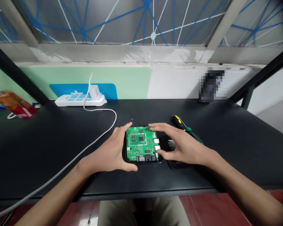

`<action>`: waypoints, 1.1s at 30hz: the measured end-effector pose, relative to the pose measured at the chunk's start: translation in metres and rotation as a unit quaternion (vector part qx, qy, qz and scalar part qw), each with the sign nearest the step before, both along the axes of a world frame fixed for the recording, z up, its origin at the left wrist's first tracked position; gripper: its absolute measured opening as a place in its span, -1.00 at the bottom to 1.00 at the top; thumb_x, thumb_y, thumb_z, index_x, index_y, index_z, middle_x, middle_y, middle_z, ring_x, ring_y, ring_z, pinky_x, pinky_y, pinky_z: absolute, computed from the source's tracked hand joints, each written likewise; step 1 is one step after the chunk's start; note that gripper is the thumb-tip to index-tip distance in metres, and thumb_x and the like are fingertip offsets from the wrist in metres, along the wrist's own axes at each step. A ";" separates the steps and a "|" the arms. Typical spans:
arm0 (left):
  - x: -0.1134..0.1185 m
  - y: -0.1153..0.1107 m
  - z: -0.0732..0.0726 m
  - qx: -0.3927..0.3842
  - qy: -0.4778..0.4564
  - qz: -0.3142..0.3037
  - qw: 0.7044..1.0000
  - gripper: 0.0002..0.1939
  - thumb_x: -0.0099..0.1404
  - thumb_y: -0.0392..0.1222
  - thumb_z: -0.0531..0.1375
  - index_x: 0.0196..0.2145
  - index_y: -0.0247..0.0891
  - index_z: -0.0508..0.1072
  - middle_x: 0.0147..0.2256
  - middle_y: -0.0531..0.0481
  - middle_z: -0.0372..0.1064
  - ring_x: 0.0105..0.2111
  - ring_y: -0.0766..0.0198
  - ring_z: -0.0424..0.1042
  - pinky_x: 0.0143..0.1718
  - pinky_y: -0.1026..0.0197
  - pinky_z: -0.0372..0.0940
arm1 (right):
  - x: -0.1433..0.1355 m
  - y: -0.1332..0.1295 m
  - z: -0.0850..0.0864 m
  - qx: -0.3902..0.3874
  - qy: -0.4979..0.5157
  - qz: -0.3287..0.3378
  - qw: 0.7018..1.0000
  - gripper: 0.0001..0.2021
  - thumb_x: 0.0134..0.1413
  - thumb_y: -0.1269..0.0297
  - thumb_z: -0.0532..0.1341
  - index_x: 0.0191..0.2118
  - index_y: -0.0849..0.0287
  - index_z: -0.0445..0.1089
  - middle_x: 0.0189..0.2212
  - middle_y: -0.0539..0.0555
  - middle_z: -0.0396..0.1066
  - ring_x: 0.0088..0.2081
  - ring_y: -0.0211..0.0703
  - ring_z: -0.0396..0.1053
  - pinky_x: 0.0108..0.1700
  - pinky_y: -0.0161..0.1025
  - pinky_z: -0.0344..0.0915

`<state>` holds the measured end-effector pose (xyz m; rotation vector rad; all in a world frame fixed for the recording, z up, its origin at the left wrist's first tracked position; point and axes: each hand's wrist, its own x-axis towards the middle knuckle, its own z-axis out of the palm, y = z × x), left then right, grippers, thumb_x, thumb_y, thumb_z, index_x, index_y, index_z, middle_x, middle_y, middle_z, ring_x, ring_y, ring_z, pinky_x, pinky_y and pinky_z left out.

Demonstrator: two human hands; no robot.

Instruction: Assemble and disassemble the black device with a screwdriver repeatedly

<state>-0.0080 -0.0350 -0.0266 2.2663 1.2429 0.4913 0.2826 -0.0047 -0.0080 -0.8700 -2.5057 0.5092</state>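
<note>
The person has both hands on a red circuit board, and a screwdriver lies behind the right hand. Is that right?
Not quite: the head view shows the board is green, not red. Both the left hand and the right hand touch it, and the screwdriver does lie behind the right hand.

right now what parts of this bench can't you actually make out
- Black cover: head view, mostly hidden under the right hand; only part shows.
- Screwdriver: its shaft and tip run behind the right hand.
- Circuit board: its left edge is covered by the left hand; chip markings too small to read.
- Object leaning on the wall: pixelated, unidentifiable.
- White cable: leaves the picture's lower left edge, so its end is unseen.
</note>
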 end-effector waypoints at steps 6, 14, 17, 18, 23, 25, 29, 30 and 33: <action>-0.002 0.001 -0.009 0.003 -0.030 -0.003 1.000 0.51 -0.05 0.26 0.48 0.43 -0.16 -0.53 0.41 -0.51 -0.23 0.39 -0.47 -0.10 0.28 -0.49 0.03 | 0.000 0.005 0.001 0.012 0.032 -0.034 0.999 -0.37 0.05 0.22 0.35 0.24 0.03 0.19 0.24 0.15 0.37 0.24 0.01 0.39 0.27 0.08 0.39; -0.001 0.002 -0.002 0.006 -0.026 -0.014 1.000 0.43 -0.01 0.21 0.47 0.44 -0.23 -0.42 0.35 -0.51 -0.08 0.36 -0.40 0.01 0.29 -0.49 0.03 | 0.011 0.020 0.005 0.059 0.119 -0.075 0.988 -0.35 -0.05 0.27 0.41 0.18 0.10 0.23 0.19 0.22 0.41 0.19 0.10 0.44 0.26 0.16 0.39; 0.001 0.002 0.003 0.007 0.013 -0.021 1.000 0.19 0.02 0.21 0.45 0.41 -0.22 -0.07 0.32 -0.39 0.02 0.33 -0.34 0.05 0.31 -0.42 0.05 | 0.015 0.033 0.004 0.065 0.158 -0.092 0.981 -0.33 -0.07 0.28 0.42 0.18 0.12 0.21 0.19 0.24 0.40 0.20 0.10 0.43 0.29 0.17 0.38; 0.001 0.002 0.004 0.006 0.021 -0.021 1.000 0.15 0.03 0.22 0.44 0.39 -0.22 -0.01 0.31 -0.36 0.03 0.33 -0.32 0.05 0.32 -0.40 0.06 | 0.015 0.037 0.004 0.068 0.168 -0.095 0.979 -0.33 -0.08 0.28 0.43 0.17 0.12 0.21 0.19 0.23 0.40 0.20 0.10 0.43 0.29 0.17 0.38; 0.001 0.003 0.002 0.009 0.034 -0.023 0.999 0.17 0.04 0.26 0.43 0.39 -0.28 -0.01 0.33 -0.37 -0.02 0.34 -0.30 0.00 0.33 -0.36 0.06 | 0.003 0.049 0.007 0.086 0.200 -0.079 0.973 -0.32 -0.09 0.31 0.44 0.15 0.10 0.17 0.20 0.22 0.38 0.23 0.07 0.40 0.30 0.15 0.38; 0.002 0.003 0.003 0.018 0.027 -0.028 0.999 0.17 0.02 0.31 0.43 0.38 -0.23 0.01 0.31 -0.36 0.02 0.33 -0.33 0.03 0.30 -0.40 0.08 | -0.004 0.046 0.008 0.089 0.213 -0.066 0.971 -0.32 -0.09 0.32 0.43 0.14 0.08 0.15 0.20 0.22 0.36 0.24 0.06 0.38 0.31 0.14 0.38; 0.003 0.002 0.011 0.033 0.009 -0.032 0.999 0.20 -0.03 0.38 0.42 0.38 -0.17 0.02 0.28 -0.32 0.11 0.29 -0.39 0.10 0.28 -0.44 0.09 | -0.010 0.031 0.007 0.074 0.228 -0.034 0.970 -0.28 -0.09 0.33 0.43 0.16 0.02 0.10 0.23 0.20 0.33 0.28 0.05 0.34 0.31 0.15 0.37; 0.003 0.002 0.012 0.031 0.004 -0.027 0.999 0.20 -0.02 0.38 0.42 0.38 -0.16 0.00 0.28 -0.32 0.10 0.30 -0.39 0.09 0.28 -0.44 0.09 | -0.010 0.026 0.006 0.069 0.227 -0.028 0.971 -0.28 -0.09 0.33 0.43 0.17 0.01 0.09 0.23 0.20 0.33 0.27 0.05 0.35 0.30 0.15 0.37; 0.000 0.000 0.010 0.029 -0.014 -0.001 0.999 0.25 0.02 0.34 0.42 0.41 -0.11 -0.16 0.34 -0.33 -0.02 0.34 -0.40 0.01 0.28 -0.45 0.10 | -0.009 0.018 0.002 0.064 0.220 -0.025 0.973 -0.29 -0.09 0.34 0.43 0.15 0.01 0.10 0.22 0.20 0.35 0.26 0.04 0.37 0.27 0.13 0.40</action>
